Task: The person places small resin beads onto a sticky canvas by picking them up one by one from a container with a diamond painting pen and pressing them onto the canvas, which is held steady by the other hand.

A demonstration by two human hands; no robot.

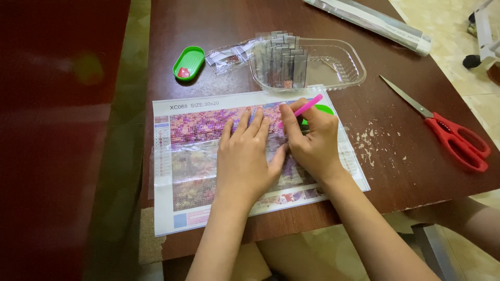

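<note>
— Your left hand (244,156) is nearest you, fingers spread flat and pressing on the diamond-painting canvas (208,156), holding nothing. Where does the pen sit from it?

— At about two o'clock. Your right hand (312,143) is closed around the pink pen (306,107), and its thumb edge touches your left thumb. The pen's long axis runs from ten-thirty... rather, from its tip low at eight o'clock up to its free end at two o'clock. The tip itself is hidden behind your fingers, so you cannot tell exactly which cell it meets.

— And the canvas?

— It lies under both hands, long side running nine to three, parallel to the table (234,31) edge. Your right hand is the nearer one to the purple worked band along the top.

— What lies around you?

— A small green tray (326,109) peeks out just beyond your right knuckles, at one o'clock. Farther at twelve, a clear plastic tub (338,65) holds packets (284,62) standing upright. At eleven sits another green tray (188,62) with a red bit in it. Red-handled scissors (448,132) lie well apart at three o'clock, blades pointing to ten. A rolled sheet (375,21) rests at one, far off. Nothing stands between pen and canvas.
</note>
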